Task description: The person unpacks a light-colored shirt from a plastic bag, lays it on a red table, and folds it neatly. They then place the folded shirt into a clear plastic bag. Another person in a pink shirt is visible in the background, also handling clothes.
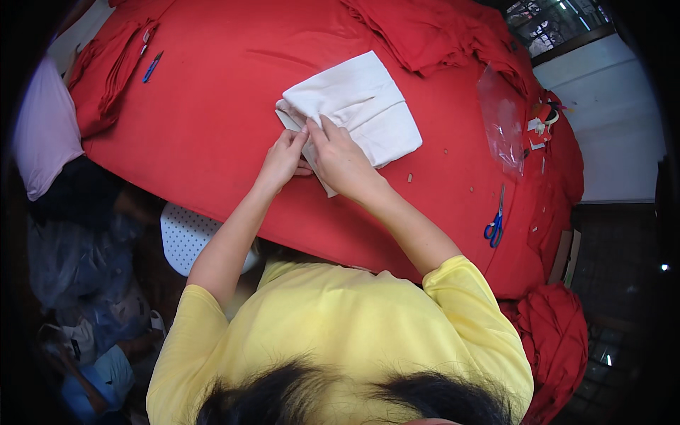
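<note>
A white folded cloth (382,117) lies on the red fabric (212,120) that covers the table. At its near left corner, my left hand (283,161) pinches the cloth's edge between thumb and fingers. My right hand (341,161) is right beside it, its fingers closed on the same edge, with the fingertips of both hands almost touching. A narrow flap of the white cloth hangs out below my right hand. What lies under my fingers is hidden.
Blue-handled scissors (494,228) rest at the right, near a clear plastic bag (501,124). Blue thread snips (152,67) lie far left by folded red fabric (113,78). Red fabric (439,32) is bunched at the back. A person in pink (46,131) is at the left, near a white stool (185,239).
</note>
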`<state>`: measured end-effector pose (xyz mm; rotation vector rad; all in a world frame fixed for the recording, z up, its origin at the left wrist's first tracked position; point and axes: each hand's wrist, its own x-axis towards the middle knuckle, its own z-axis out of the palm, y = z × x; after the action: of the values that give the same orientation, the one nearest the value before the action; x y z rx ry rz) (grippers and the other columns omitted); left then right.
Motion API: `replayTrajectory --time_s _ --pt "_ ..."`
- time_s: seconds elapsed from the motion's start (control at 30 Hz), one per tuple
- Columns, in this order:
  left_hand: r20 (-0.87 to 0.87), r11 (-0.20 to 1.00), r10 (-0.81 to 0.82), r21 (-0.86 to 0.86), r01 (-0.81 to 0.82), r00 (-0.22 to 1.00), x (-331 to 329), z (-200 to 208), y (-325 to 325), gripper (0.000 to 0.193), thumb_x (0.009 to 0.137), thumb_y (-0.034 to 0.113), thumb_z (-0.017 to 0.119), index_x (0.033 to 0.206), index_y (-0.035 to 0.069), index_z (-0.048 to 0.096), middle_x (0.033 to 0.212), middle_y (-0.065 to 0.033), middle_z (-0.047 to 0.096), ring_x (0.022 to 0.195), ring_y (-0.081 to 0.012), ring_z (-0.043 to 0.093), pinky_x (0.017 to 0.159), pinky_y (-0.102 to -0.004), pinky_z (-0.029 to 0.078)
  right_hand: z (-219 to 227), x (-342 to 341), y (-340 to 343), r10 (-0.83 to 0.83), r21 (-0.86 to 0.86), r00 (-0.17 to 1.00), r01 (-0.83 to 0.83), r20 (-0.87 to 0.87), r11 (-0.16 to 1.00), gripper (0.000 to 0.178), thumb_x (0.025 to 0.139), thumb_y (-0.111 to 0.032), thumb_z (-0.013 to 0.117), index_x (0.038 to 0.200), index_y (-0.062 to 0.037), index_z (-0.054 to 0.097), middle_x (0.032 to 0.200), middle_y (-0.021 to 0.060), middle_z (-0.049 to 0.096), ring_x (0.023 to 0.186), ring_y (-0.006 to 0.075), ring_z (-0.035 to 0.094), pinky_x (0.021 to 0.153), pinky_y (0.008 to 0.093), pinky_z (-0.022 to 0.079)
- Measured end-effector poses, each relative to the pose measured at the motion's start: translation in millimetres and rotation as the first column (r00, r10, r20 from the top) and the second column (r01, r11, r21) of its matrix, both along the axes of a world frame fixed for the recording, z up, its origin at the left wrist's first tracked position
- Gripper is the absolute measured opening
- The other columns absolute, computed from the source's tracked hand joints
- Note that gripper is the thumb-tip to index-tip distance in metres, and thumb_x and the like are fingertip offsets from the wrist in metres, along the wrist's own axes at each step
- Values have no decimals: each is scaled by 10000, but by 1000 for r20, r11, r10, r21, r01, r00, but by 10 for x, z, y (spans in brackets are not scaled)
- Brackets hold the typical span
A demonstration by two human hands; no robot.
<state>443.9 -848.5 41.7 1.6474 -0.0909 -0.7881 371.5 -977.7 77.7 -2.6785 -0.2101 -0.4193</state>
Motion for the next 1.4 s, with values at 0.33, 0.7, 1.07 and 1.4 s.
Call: replayTrajectory --time_s 0.33,0.7,1.07,1.4 --pt "800 946 -74 245 -211 596 566 52 -282 430 853 352 633 1113 17 561 1054 -186 636 978 -344 608 832 -434 472 225 -84 -350 35 53 911 -15 -411 998 393 854 -50 545 1247 -33 532 1206 217 561 1083 365 553 912 393 453" --pt "474 793 -375 609 12 797 222 152 45 422 793 296 709 1057 7 551 924 -210 658 917 -378 626 772 -454 489 -434 669 -1146 -367 -92 905 356 -212 930 564 951 -476 387 1418 -160 367 1492 127 303 1393 312 238 1110 598 111" --pt "860 865 -502 495 85 90 977 254 -949 368 866 171 587 1218 65 569 1252 -131 571 1204 -287 495 993 -371 407 -113 729 -1529 -330 429 789 573 -518 698 322 843 -322 646 993 -41 694 945 144 684 872 257 641 811 355 476" --pt "577 689 -706 428 585 410 1313 510 -1127 201 834 122 631 998 7 652 994 -100 631 920 -230 597 821 -334 460 -48 187 -2126 -188 560 863 455 -469 693 162 752 -151 735 788 -11 664 758 59 649 726 135 583 717 257 451"
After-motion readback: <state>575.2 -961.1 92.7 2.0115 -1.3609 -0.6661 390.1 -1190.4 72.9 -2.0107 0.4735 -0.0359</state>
